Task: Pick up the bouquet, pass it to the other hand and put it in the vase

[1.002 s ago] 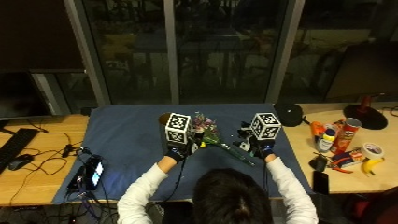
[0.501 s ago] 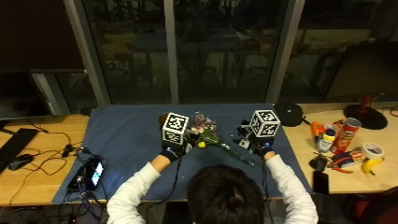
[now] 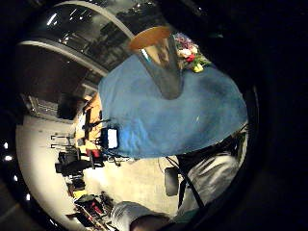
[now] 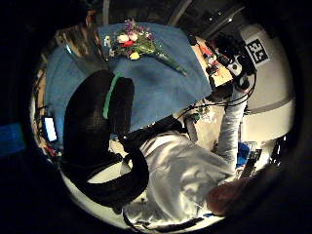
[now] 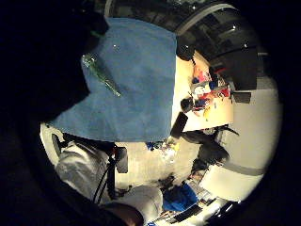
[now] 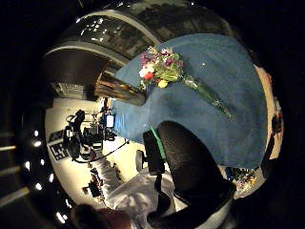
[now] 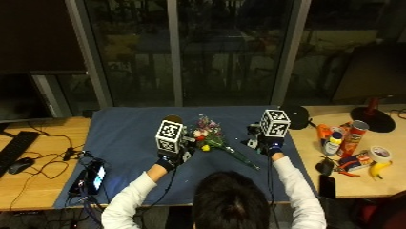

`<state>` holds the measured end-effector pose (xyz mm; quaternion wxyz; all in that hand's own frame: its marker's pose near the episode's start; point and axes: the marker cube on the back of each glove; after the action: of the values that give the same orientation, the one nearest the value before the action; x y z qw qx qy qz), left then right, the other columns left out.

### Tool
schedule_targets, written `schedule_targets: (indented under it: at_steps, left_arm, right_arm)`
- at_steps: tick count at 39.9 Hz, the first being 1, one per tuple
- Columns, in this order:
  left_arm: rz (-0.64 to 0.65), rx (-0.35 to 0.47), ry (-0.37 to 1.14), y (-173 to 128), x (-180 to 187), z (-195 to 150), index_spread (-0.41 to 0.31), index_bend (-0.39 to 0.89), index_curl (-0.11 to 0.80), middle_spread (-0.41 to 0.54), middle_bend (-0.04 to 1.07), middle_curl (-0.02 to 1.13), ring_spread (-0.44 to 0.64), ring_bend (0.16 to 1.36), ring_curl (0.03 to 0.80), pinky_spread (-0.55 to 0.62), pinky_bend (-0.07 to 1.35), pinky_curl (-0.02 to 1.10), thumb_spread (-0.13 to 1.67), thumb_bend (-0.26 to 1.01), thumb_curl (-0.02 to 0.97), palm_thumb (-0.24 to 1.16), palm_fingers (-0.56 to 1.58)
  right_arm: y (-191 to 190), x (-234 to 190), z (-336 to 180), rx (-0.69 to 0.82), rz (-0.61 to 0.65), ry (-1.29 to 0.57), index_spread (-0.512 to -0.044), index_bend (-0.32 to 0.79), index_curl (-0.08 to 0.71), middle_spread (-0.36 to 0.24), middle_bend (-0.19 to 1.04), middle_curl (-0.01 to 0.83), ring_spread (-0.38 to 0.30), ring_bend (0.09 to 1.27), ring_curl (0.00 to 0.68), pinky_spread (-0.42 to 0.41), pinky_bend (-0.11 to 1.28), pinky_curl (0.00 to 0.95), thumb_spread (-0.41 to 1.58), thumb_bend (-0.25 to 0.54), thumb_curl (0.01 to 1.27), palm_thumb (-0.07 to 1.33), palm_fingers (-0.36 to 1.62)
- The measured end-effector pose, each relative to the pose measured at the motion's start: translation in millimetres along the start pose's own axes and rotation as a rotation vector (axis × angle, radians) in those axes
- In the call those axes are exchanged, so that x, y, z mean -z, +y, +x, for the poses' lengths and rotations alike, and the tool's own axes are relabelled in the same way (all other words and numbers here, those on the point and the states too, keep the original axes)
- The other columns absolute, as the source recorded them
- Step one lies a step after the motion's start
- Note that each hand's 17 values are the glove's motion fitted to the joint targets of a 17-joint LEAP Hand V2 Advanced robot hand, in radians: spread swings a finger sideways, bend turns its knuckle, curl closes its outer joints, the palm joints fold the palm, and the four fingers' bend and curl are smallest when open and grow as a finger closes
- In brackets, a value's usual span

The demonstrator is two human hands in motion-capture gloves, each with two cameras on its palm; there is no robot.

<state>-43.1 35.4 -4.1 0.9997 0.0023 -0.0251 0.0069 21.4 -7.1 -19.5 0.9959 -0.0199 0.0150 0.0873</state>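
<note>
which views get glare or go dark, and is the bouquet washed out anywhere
Outside view: the windows are black, the blue cloth evenly lit. Left little finger side palm view: the vase shows a bright sheen. Right thumb side palm view: the bouquet reads clearly. Right little finger side palm view: dark shadow hides the blooms.

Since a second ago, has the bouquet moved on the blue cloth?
No. The bouquet lies where it did on the blue cloth, between the two hands, stems toward the person.
</note>
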Motion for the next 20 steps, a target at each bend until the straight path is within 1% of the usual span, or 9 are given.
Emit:
schedule_targets:
  at_steps: [4,5,9,13,16,20]
  left_arm:
    - [0.007,-0.008,0.039,-1,-4,4,-0.068,0.14,0.329,0.003,0.17,0.33,0.09,0.38,0.28,0.11,0.25,0.32,1.27,0.01,0.26,0.31,0.59]
    - [0.006,-0.013,0.043,-1,-5,5,-0.064,0.13,0.326,0.009,0.17,0.33,0.1,0.38,0.281,0.12,0.26,0.33,1.26,0.0,0.259,0.3,0.57]
    - [-0.021,-0.054,0.031,-1,-7,10,-0.029,0.08,0.302,0.04,0.17,0.34,0.11,0.42,0.3,0.13,0.3,0.35,1.25,-0.02,0.262,0.29,0.5]
    - [-0.044,-0.081,0.015,0,-12,15,-0.005,0.07,0.279,0.067,0.17,0.34,0.13,0.45,0.312,0.15,0.33,0.36,1.22,-0.03,0.266,0.26,0.43]
    - [-0.043,-0.09,0.016,1,-17,17,0.004,0.08,0.265,0.079,0.18,0.34,0.14,0.47,0.316,0.15,0.35,0.37,1.21,-0.02,0.269,0.26,0.41]
    - [-0.039,-0.093,0.022,0,-22,17,0.012,0.09,0.253,0.09,0.18,0.34,0.15,0.49,0.32,0.16,0.37,0.37,1.2,-0.02,0.274,0.25,0.4]
  right_arm:
    - [-17,3,7,-0.056,-0.012,-0.008,-0.253,0.04,0.083,0.022,0.34,0.322,0.026,0.69,0.298,0.187,0.68,0.337,1.15,-0.016,0.24,0.38,0.36]
    - [-22,2,9,-0.072,-0.024,-0.013,-0.239,0.04,0.082,0.022,0.34,0.324,0.023,0.71,0.307,0.181,0.7,0.346,1.14,-0.017,0.24,0.39,0.38]
    - [-45,-4,19,-0.119,-0.092,-0.04,-0.21,0.04,0.074,0.017,0.34,0.334,-0.003,0.74,0.323,0.144,0.75,0.361,1.12,-0.019,0.26,0.39,0.44]
    - [-73,-21,30,-0.163,-0.171,-0.074,-0.194,0.04,0.07,0.002,0.35,0.349,-0.038,0.75,0.338,0.12,0.75,0.367,1.1,-0.02,0.27,0.41,0.47]
    - [-90,-36,37,-0.188,-0.206,-0.091,-0.188,0.05,0.071,-0.003,0.35,0.356,-0.05,0.76,0.347,0.106,0.75,0.371,1.08,-0.019,0.28,0.42,0.47]
    - [-91,-50,34,-0.228,-0.238,-0.08,-0.178,0.06,0.076,-0.014,0.35,0.366,-0.06,0.75,0.351,0.096,0.75,0.37,1.06,-0.016,0.3,0.44,0.48]
